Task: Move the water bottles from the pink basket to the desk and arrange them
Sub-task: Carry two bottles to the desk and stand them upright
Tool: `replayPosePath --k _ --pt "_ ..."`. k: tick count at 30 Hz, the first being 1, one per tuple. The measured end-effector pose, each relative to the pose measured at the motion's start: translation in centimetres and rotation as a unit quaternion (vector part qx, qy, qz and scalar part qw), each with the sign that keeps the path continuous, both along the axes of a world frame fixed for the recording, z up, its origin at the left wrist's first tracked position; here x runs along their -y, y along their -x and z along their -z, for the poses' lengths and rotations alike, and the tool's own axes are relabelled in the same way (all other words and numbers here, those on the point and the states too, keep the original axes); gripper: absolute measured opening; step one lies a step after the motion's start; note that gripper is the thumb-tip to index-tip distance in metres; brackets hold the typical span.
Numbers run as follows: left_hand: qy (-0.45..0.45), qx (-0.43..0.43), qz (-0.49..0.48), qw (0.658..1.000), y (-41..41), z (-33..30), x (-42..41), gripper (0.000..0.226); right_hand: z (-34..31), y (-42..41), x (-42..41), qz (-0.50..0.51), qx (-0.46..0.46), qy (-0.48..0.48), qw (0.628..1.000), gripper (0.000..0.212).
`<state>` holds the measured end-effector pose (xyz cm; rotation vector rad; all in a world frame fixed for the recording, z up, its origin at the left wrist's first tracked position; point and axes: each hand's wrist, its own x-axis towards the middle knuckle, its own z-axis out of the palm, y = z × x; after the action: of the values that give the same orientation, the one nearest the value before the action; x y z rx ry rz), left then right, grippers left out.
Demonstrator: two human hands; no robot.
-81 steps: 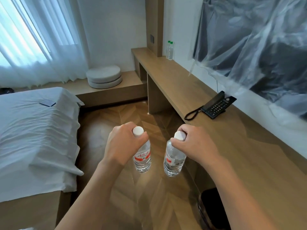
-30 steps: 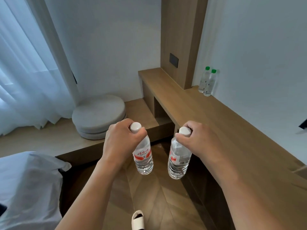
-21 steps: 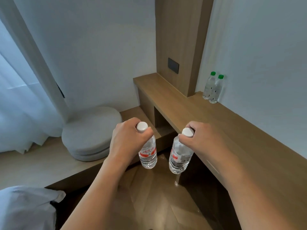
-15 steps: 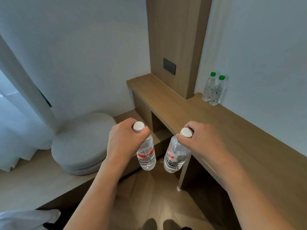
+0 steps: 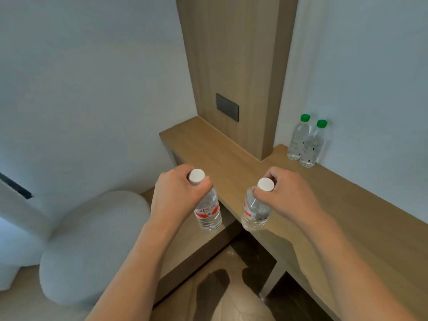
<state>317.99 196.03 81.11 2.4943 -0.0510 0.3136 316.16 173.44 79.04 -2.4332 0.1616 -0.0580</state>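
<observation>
- A pile of round grey cushions [image 5: 92,246] sits on a low wooden ledge, well to the left of the desk [image 5: 347,223].
- The left hand [image 5: 176,195] has its fingers curled tight round the neck of a water bottle [image 5: 208,212], just under its white cap. The bottle hangs upright, clear, with a red label, in the air just off the front-left edge of the desk and above the low ledge.
- The right hand [image 5: 291,195] pinches the neck of a second water bottle [image 5: 256,212] the same way, thumb and fingers closed under the white cap. This bottle hangs at the desk's front edge, its base about level with the desktop; whether it touches the wood is not clear.
- The two held bottles are near each other but apart.
- A wooden wall panel [image 5: 238,66] with a dark socket plate [image 5: 227,107] rises from the back of the desk.
- Two green-capped bottles [image 5: 305,142] stand upright and touching on the desk against the wall, right of the panel.
</observation>
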Motion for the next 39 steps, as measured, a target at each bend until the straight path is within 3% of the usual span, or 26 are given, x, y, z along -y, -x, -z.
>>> replayPosePath --k 14,23,39 --pt "0.008 -0.044 0.231 0.972 -18.9 0.4 9.2 0.016 0.2 -10.6 6.6 0.223 -0.016 -0.006 0.975 0.025" --pt "0.009 -0.059 0.363 0.930 -25.2 0.8 17.7 0.014 0.4 -9.6 13.0 0.376 0.007 -0.008 0.927 0.021" --pt "-0.074 -0.045 0.469 0.879 -26.8 3.1 33.0 0.023 3.6 -11.5 24.6 0.393 -0.027 0.011 0.919 0.022"
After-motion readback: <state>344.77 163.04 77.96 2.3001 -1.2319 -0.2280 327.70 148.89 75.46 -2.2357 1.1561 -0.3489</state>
